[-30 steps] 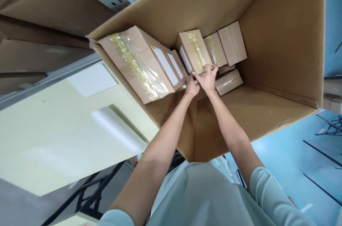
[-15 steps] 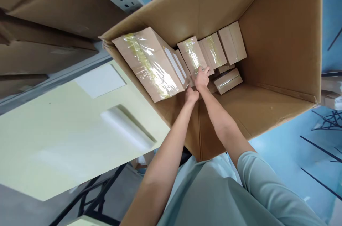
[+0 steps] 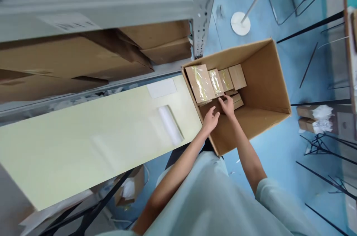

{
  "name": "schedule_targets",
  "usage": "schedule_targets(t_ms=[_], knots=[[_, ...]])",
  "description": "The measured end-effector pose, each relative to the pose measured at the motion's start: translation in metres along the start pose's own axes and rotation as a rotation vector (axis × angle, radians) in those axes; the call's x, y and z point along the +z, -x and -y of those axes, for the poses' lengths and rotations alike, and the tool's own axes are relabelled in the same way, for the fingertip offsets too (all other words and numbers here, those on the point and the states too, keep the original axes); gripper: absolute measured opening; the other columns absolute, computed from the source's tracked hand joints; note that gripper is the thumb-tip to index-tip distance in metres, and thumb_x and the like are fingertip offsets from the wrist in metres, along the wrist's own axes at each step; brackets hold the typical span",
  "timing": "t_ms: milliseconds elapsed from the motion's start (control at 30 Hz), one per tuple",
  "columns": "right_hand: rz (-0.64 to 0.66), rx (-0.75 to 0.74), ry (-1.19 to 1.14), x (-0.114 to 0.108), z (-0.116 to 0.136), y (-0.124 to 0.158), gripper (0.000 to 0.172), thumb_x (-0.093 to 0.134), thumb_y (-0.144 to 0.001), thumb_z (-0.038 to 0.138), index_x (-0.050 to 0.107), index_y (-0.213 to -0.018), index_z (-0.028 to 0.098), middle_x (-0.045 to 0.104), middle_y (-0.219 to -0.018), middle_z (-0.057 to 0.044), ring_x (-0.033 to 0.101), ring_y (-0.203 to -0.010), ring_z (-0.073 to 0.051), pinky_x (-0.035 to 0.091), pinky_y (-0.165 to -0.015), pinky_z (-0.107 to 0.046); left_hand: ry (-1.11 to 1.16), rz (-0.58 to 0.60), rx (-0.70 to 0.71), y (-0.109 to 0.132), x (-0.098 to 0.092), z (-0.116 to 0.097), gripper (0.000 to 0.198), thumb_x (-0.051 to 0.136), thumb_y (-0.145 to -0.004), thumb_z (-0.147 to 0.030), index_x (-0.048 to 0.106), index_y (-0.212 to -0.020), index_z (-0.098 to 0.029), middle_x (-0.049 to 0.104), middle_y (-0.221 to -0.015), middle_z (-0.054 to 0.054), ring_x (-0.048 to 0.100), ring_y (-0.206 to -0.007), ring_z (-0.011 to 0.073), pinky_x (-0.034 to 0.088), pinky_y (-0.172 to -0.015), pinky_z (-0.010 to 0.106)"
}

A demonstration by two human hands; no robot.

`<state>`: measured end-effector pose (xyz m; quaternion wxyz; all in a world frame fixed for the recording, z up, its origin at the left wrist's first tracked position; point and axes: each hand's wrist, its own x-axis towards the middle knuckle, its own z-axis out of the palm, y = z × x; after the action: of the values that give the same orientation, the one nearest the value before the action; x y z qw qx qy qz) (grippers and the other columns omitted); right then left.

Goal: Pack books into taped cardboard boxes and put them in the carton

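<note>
Several small taped cartons stand inside a large open cardboard box (image 3: pixel 262 80). The biggest taped carton (image 3: pixel 200 84) is at the box's left side, with a narrower taped carton (image 3: pixel 216 81) beside it and a plain-faced carton (image 3: pixel 237 76) farther right. My left hand (image 3: pixel 211 119) hangs over the near left part of the box, fingers apart, holding nothing. Just to its right, my right hand (image 3: pixel 227 105) is below the row of cartons with its fingers spread, near their lower edges. A low carton (image 3: pixel 237 101) lies just right of my right hand.
A pale yellow table (image 3: pixel 69 143) extends left of the box, bearing a white roll (image 3: pixel 170 125) and a white sheet (image 3: pixel 161 88). Metal shelving (image 3: pixel 205 13) with cartons rises behind. A white stand base (image 3: pixel 240 23) and black table legs are on the blue floor.
The view has pulled back and shifted, so the box looks smaller. Both hands have drawn away from the cartons and apart from each other, with fingers opened.
</note>
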<state>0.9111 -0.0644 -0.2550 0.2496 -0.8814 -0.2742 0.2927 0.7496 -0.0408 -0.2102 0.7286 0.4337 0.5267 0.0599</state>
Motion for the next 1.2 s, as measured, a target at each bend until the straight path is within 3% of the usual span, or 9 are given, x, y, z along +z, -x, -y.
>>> schedule_targets(t_ms=[133,233,400,533,667,867,1000,1100,1200], knots=[[-0.114,-0.108,-0.121,-0.043,0.044,0.118,0.068,0.064,-0.099,0.071,0.071,-0.141,0.018,0.071,-0.149,-0.022,0.064,-0.143,-0.034,0.05,-0.123,-0.055,0.018,0.052,0.141,0.05,-0.036,-0.027,0.049,0.066,-0.102,-0.025,0.067,-0.151,-0.021,0.061,-0.168,0.017,0.057,-0.159,0.0339,0.045,-0.133,0.053],[-0.151,-0.154,-0.195,-0.057,0.08,0.189,0.069,0.066,-0.1,0.07,0.067,-0.148,0.019,0.069,-0.154,-0.02,0.066,-0.143,-0.034,0.053,-0.122,-0.054,0.042,0.031,0.283,0.087,-0.064,-0.048,0.046,0.069,-0.101,-0.03,0.07,-0.146,-0.024,0.067,-0.162,0.014,0.064,-0.152,0.0338,0.047,-0.132,0.055],[-0.076,-0.33,-0.241,-0.066,0.138,0.253,0.065,0.067,-0.104,0.063,0.063,-0.153,0.021,0.065,-0.16,-0.019,0.062,-0.15,-0.034,0.053,-0.124,-0.056,0.131,-0.089,0.523,0.147,-0.109,-0.081,0.039,0.068,-0.101,-0.032,0.073,-0.139,-0.024,0.072,-0.155,0.013,0.069,-0.145,0.0308,0.049,-0.131,0.052],[0.011,-0.504,-0.257,-0.073,0.172,0.286,0.062,0.065,-0.108,0.058,0.06,-0.158,0.023,0.063,-0.163,-0.017,0.06,-0.153,-0.033,0.052,-0.126,-0.058,0.19,-0.19,0.624,0.196,-0.131,-0.089,0.034,0.062,-0.104,-0.031,0.073,-0.135,-0.024,0.072,-0.155,0.012,0.065,-0.15,0.0285,0.045,-0.133,0.05],[0.133,-0.634,-0.287,-0.073,0.179,0.315,0.058,0.064,-0.109,0.055,0.06,-0.158,0.025,0.064,-0.162,-0.016,0.061,-0.153,-0.032,0.053,-0.127,-0.057,0.259,-0.325,0.671,0.243,-0.131,-0.064,0.032,0.062,-0.104,-0.034,0.074,-0.132,-0.024,0.074,-0.152,0.013,0.065,-0.15,0.0285,0.047,-0.132,0.05],[0.363,-0.808,-0.298,-0.058,0.165,0.347,0.052,0.065,-0.11,0.05,0.064,-0.155,0.026,0.068,-0.158,-0.017,0.066,-0.148,-0.034,0.058,-0.123,-0.061,0.141,-0.652,0.631,0.309,-0.123,0.01,0.034,0.063,-0.104,-0.04,0.076,-0.132,-0.026,0.078,-0.144,0.01,0.071,-0.139,0.0277,0.05,-0.128,0.05],[0.494,-0.916,-0.27,-0.061,0.16,0.366,0.046,0.066,-0.11,0.045,0.068,-0.153,0.029,0.071,-0.154,-0.015,0.067,-0.147,-0.034,0.058,-0.124,-0.061,0.161,-0.813,0.606,0.344,-0.125,0.052,0.029,0.065,-0.102,-0.045,0.077,-0.12,-0.026,0.08,-0.138,0.011,0.072,-0.137,0.0288,0.053,-0.125,0.05],[0.524,-0.98,-0.248,-0.069,0.161,0.383,0.044,0.065,-0.111,0.042,0.069,-0.153,0.03,0.071,-0.154,-0.014,0.065,-0.149,-0.032,0.057,-0.126,-0.06,0.217,-0.85,0.615,0.362,-0.128,0.066,0.023,0.067,-0.101,-0.047,0.076,-0.107,-0.026,0.08,-0.137,0.011,0.073,-0.136,0.0297,0.054,-0.123,0.049],[0.526,-1.013,-0.223,-0.073,0.166,0.405,0.043,0.064,-0.111,0.042,0.069,-0.153,0.032,0.071,-0.155,-0.013,0.065,-0.15,-0.032,0.058,-0.124,-0.058,0.247,-0.86,0.657,0.378,-0.133,0.067,0.021,0.067,-0.101,-0.046,0.075,-0.101,-0.027,0.08,-0.136,0.011,0.073,-0.136,0.0299,0.055,-0.123,0.049]])
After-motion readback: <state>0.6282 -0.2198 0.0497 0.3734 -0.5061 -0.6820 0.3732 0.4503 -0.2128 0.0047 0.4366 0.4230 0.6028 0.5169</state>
